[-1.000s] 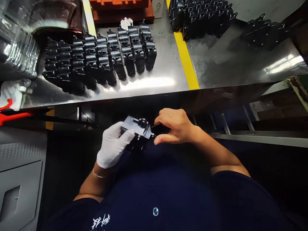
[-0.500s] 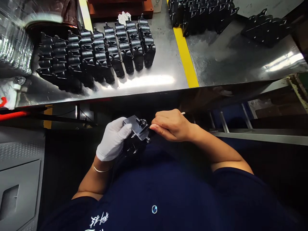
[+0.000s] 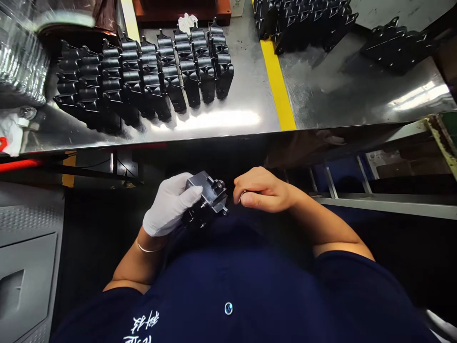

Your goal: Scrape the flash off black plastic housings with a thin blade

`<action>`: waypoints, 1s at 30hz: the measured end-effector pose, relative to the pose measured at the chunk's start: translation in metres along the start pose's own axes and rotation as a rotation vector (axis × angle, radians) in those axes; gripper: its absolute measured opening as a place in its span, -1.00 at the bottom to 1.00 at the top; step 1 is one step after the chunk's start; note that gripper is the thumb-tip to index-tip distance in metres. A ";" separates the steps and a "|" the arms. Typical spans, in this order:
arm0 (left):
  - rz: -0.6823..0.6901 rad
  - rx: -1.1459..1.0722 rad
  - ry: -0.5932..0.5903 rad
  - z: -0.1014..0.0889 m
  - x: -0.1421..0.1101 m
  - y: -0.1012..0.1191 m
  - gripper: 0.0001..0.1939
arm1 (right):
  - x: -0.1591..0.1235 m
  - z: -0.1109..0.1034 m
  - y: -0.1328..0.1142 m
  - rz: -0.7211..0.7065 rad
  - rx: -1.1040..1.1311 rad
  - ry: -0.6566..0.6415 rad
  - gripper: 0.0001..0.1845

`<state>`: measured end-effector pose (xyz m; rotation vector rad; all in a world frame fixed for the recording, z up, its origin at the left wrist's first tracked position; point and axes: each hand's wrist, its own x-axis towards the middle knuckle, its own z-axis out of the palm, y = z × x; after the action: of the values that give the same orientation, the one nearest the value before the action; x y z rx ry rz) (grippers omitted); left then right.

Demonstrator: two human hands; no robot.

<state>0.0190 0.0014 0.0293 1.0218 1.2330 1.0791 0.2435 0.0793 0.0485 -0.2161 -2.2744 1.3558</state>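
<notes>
My left hand point(image 3: 167, 205), in a white glove, grips a black moulded part point(image 3: 210, 190). The thumb lies on its smooth flat face, and a round boss and small pegs stick out at its right end. The gloved fingers beneath are mostly hidden. Bare and closed, my right hand point(image 3: 262, 190) is a short gap to the right of the part. A thin tool point(image 3: 243, 194) is pinched in it; only a small shiny bit shows by the thumb, and its kind cannot be made out.
Rows of similar black parts point(image 3: 143, 81) stand on the metal bench point(image 3: 246, 95) ahead. More black parts point(image 3: 310, 24) sit beyond the yellow stripe point(image 3: 276, 90). Clear plastic trays point(image 3: 21, 66) are stacked at the left. A grey plastic unit point(image 3: 28, 267) stands lower left.
My right hand has drawn back from the black part and turned, taking the thin tool off its edge. The left hand has shifted the part slightly right.
</notes>
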 end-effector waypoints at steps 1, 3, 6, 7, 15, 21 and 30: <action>0.009 0.008 0.007 -0.001 0.001 0.000 -0.66 | 0.000 0.002 -0.001 -0.022 -0.118 0.040 -0.49; 0.015 0.019 0.012 -0.002 0.001 -0.001 -0.66 | 0.000 0.007 -0.002 -0.049 -0.358 0.094 -0.44; 0.013 0.028 0.010 -0.002 0.002 -0.002 -0.67 | 0.001 0.012 -0.004 -0.045 -0.587 0.127 -0.37; 0.011 0.032 0.004 -0.001 0.002 -0.002 -0.67 | 0.002 0.013 -0.004 -0.043 -0.620 0.118 -0.37; -0.017 0.040 -0.036 0.005 0.004 -0.002 -0.66 | 0.004 0.013 -0.002 -0.155 -0.553 0.034 -0.39; -0.059 -0.026 -0.034 0.005 0.003 -0.003 -0.67 | 0.004 0.014 -0.001 -0.107 -0.561 0.089 -0.39; 0.135 -0.025 0.236 0.020 0.011 0.003 -0.76 | 0.020 0.017 0.014 0.095 -0.215 0.717 -0.84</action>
<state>0.0392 0.0129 0.0313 0.9901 1.3495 1.3468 0.2167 0.0806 0.0358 -0.7570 -1.7955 0.8695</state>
